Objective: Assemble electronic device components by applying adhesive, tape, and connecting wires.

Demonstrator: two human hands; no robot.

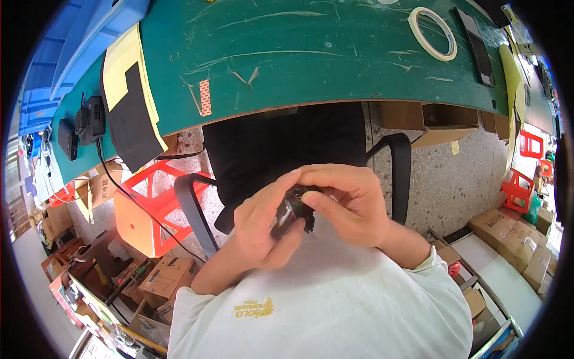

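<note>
Close to my chest, both hands hold a small dark object (293, 208) with a glossy side and a jagged black edge; its kind is hard to make out. My left hand (257, 224) is wrapped round its left side, with the thumb under the near edge. From the right, my right hand (353, 206) closes on it, the thumb pressing its top and the fingers arched over the far side. The fingers cover much of the object.
Beyond my hands is a green table (269, 72) with a tape roll (413, 23), a black phone (476, 48), yellow and black sheets (128, 110) and a black device (91, 119). A black chair (287, 140) stands before me; an orange stool (134, 221) is left.
</note>
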